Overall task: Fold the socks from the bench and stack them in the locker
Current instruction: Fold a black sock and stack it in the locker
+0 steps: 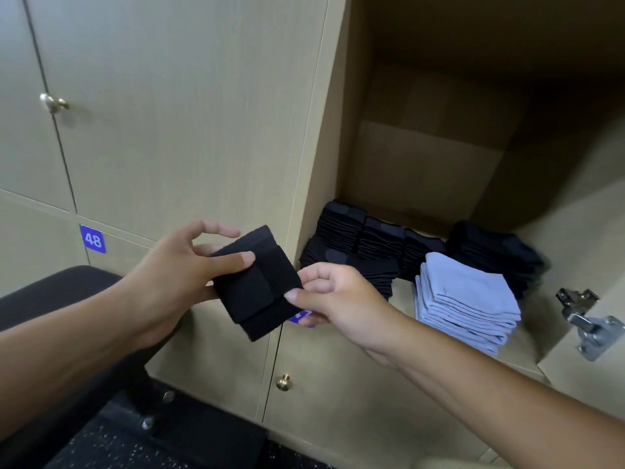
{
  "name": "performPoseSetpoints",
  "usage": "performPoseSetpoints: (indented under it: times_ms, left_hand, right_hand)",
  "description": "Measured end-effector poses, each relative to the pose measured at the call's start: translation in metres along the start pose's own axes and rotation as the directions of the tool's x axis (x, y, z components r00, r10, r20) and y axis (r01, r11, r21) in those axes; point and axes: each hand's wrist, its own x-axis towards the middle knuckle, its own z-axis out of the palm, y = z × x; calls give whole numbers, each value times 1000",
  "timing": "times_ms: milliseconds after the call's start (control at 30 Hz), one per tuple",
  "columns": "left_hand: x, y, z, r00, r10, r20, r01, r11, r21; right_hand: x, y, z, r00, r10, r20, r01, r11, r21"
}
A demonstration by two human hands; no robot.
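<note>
A folded black sock (258, 286) hangs in the air in front of the locker doors, held by both hands. My left hand (176, 269) pinches its left edge, thumb on top and fingers behind. My right hand (333, 296) pinches its right lower edge between thumb and fingers. Inside the open locker (422, 170) on the right, several stacks of folded black socks (368, 245) stand along the back and left. A stack of folded light blue socks (466, 299) sits in front of them. More black socks (500, 252) are piled at the back right.
Closed locker doors fill the left, one with a brass knob (53, 103) and a blue label "48" (92, 239). Another knob (284, 381) is on the door below. A black bench (50, 296) lies at lower left. The open door's metal hinge (588, 324) juts out at right.
</note>
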Motion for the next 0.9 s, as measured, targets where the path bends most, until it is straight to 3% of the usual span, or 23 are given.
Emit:
performPoseSetpoints:
  times_ms: [133,500,767,900]
  left_hand:
    - [-2,-1,0,1000,12,28,-14,999,48]
    - [2,-2,10,999,28,37,-33,990,139]
    - [6,-2,21,993,114,42,-121,958,259]
    - [9,-1,21,985,168,36,-169,918,359]
  right_hand:
    - [1,1,-8,997,19,-70,-17,1000,24]
    - [-4,-14,-20,998,-50,47,52,998,-39]
    - [-4,-32,-44,985,-125,-122,108,985,-138]
    - [3,-40,-74,948,-145,-284,120,987,-104]
